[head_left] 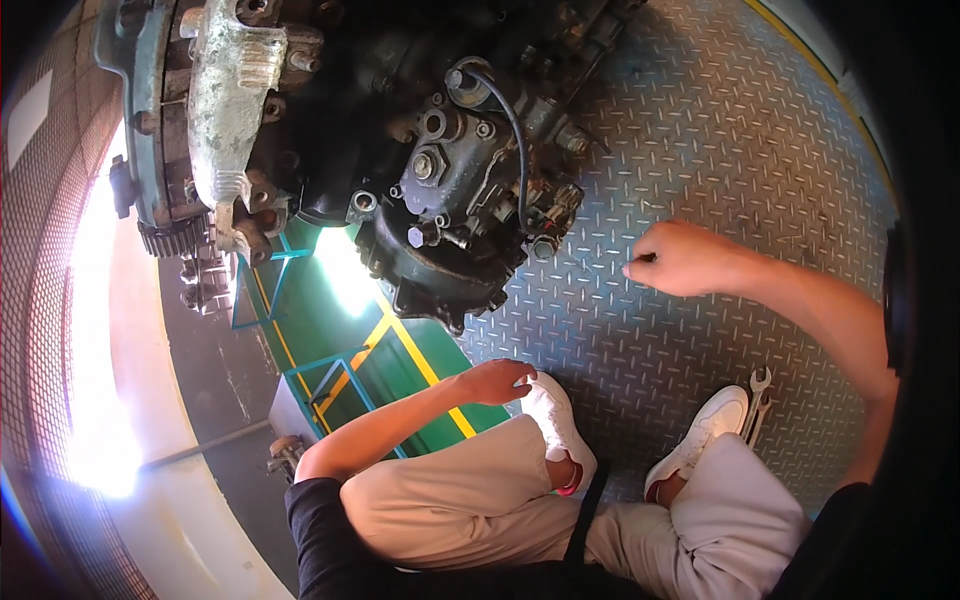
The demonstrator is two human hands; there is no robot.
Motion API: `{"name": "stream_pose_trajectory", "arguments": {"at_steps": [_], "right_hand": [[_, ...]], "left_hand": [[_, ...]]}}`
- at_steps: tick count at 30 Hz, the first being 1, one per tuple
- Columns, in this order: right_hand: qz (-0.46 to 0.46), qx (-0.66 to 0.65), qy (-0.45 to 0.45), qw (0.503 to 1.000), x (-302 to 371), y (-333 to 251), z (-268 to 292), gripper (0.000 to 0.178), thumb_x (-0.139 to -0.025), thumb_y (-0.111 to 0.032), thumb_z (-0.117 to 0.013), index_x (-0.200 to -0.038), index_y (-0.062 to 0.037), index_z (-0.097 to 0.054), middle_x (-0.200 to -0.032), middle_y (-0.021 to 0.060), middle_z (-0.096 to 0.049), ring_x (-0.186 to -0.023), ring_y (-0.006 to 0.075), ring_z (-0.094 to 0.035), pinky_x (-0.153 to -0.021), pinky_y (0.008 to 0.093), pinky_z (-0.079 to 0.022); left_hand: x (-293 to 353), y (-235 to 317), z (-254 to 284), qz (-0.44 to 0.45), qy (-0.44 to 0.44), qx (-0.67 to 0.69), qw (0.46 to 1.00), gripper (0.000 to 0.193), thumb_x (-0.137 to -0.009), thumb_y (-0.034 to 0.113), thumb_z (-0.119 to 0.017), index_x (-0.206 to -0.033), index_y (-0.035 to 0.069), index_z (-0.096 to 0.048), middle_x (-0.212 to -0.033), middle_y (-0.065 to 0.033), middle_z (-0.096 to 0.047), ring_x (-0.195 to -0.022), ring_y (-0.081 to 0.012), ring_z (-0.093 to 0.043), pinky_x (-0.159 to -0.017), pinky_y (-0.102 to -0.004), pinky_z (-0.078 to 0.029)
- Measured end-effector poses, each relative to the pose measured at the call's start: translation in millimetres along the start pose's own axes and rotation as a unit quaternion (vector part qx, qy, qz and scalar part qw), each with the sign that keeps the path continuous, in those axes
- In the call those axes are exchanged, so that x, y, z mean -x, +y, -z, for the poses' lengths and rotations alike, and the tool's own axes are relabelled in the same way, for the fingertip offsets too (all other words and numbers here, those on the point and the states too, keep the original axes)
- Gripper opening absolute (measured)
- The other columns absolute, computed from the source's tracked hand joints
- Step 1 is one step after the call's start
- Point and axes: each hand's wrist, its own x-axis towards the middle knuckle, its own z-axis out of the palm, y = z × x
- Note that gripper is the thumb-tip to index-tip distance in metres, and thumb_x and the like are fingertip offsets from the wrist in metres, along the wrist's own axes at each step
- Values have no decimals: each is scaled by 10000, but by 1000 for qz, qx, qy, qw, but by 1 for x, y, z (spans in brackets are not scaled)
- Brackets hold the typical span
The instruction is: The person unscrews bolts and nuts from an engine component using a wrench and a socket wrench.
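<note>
Our right hand hovers over the steel floor beside the engine, fingers curled, pinching something too small to tell. Our left hand, fingers together, touches our white shoe. The wrench lies near-vertical, open end up.

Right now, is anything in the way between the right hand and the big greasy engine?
Nothing visible stands between them. The right hand is closed loosely just above bare checker-plate floor, a short gap right of the engine. The left hand rests on a white shoe, and a wrench lies beside the other shoe.
</note>
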Motion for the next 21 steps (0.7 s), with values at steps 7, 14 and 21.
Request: {"name": "stream_pose_trajectory", "arguments": {"at_steps": [7, 14, 21], "right_hand": [[21, -33, 16, 999, -10, -9, -4, 343, -924, -304, -570, -885, 22, -672, -821, 221, -664, -753, 367, -649, -695, 471, -493], [59, -13, 51, 997, -14, -8, 0, 304, -930, -285, -570, -904, -1, -675, -820, 214, -667, -778, 370, -653, -708, 469, -496], [148, 176, 78, 970, -20, -5, -14, 276, -929, -232, -512, -961, 7, -647, -835, 217, -675, -821, 416, -650, -779, 509, -509]], "left_hand": [[1, 8, 1, -11, 13, 0, 1000, 328, -970, 268, -511, -1218, 62, -570, -1189, -143, -629, -1065, -350, -608, -920, -433, -484], [6, 8, -4, -13, 19, -2, 1000, 323, -950, 253, -527, -1208, 64, -577, -1163, -150, -639, -1021, -351, -624, -891, -437, -491], [3, 1, -11, -22, 28, 5, 999, 308, -947, 222, -528, -1204, 61, -580, -1165, -155, -641, -1010, -362, -625, -885, -435, -493]]}}
